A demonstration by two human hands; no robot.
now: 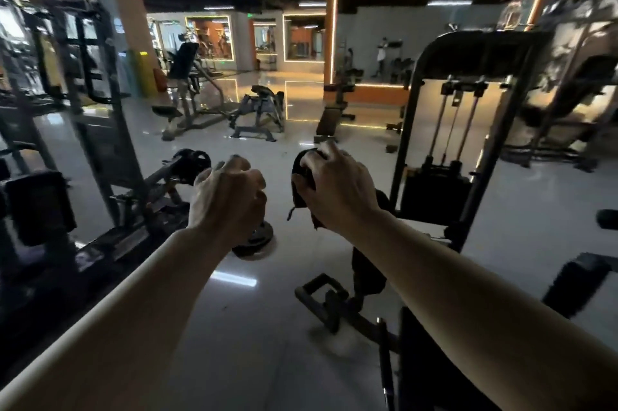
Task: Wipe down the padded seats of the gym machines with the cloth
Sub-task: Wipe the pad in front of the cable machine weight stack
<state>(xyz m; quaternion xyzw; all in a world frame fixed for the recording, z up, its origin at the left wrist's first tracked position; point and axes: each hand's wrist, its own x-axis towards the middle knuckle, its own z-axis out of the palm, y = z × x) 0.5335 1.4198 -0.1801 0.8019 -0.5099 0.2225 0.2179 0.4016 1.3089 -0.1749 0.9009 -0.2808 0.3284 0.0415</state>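
right hand (334, 189) grips bunched black cloth (301, 186) in mid-air | left hand (230, 196) curled, seemingly empty | padded seat (368, 273) below right forearm | advice: flatten cloth, overlap strokes

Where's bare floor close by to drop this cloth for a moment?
Pale glossy floor lies bare at near centre, between the round black weight plate and the black machine base frame. Crowded: grey barbell frame at left, black weight-stack machine at right.
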